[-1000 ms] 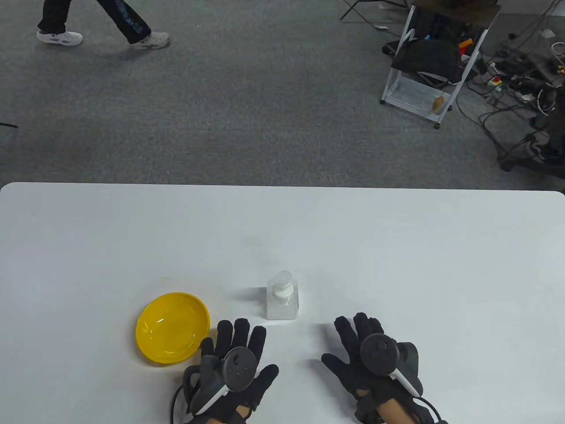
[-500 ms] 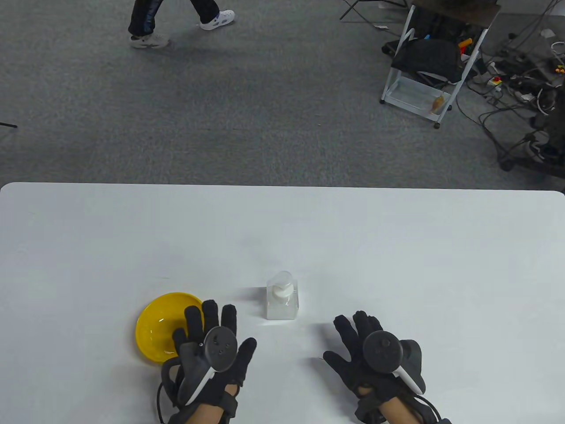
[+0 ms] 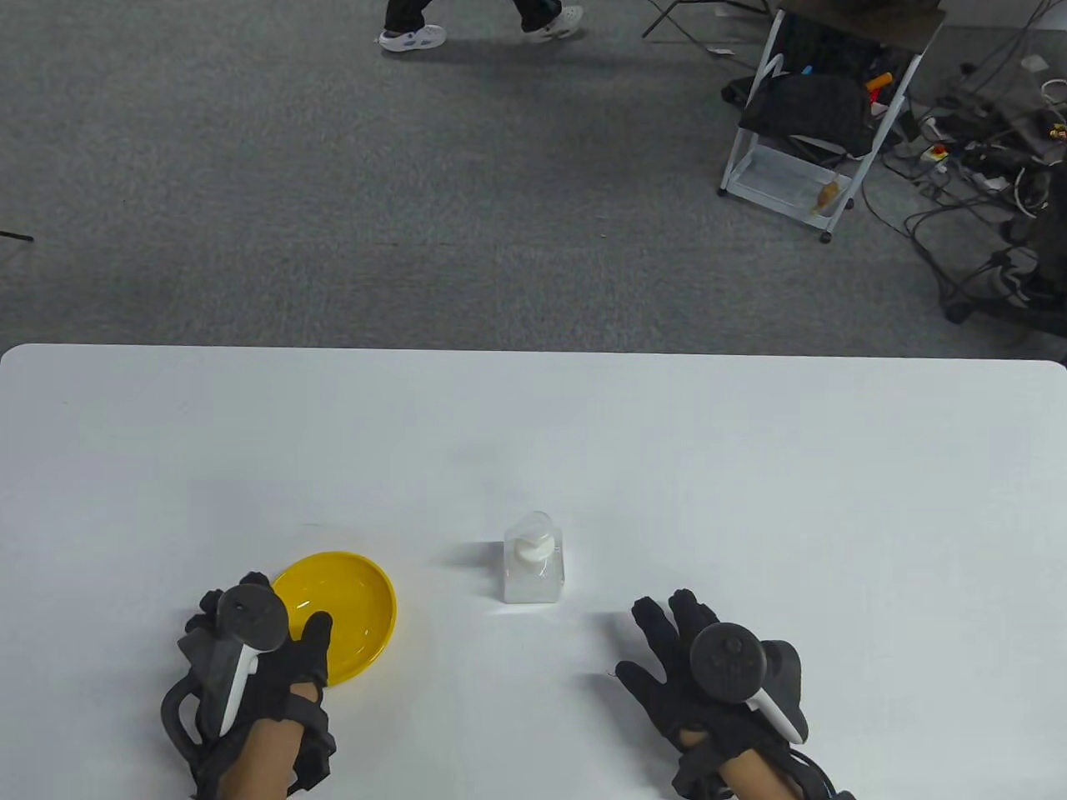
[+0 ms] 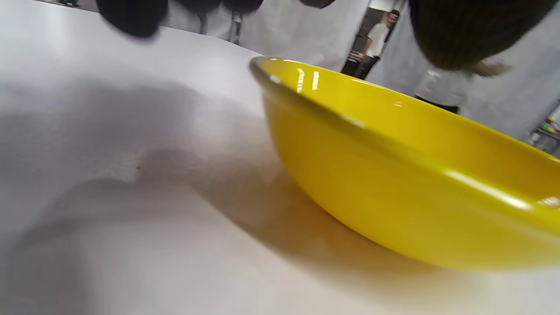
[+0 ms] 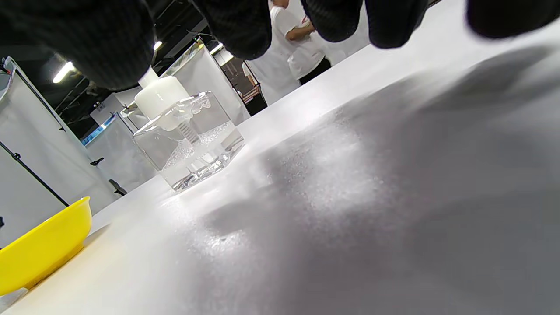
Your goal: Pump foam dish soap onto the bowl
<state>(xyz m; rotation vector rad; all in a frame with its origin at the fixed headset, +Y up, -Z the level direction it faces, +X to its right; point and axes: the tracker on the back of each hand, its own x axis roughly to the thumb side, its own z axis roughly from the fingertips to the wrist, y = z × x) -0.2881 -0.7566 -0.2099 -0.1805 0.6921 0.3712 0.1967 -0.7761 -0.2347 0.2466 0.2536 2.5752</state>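
A yellow bowl (image 3: 350,604) sits on the white table (image 3: 533,433) at the near left. A clear square foam soap bottle with a white pump (image 3: 533,567) stands upright to its right. My left hand (image 3: 279,608) is at the bowl's near-left rim, thumb (image 3: 315,632) over the rim and fingers (image 3: 250,581) outside it. In the left wrist view the thumb (image 4: 472,30) hovers above the bowl (image 4: 393,175) without a visible grip. My right hand (image 3: 650,642) lies open on the table, right of and nearer than the bottle (image 5: 188,135), holding nothing.
Beyond the table's far edge is grey carpet with a white cart (image 3: 800,142) and cables (image 3: 984,167) at the right. A person's feet (image 3: 483,25) cross at the top. The bowl also shows in the right wrist view (image 5: 39,245).
My left hand has moved left from in front of the bottle to the bowl's near-left rim. My right hand has barely moved. The walking person has moved right.
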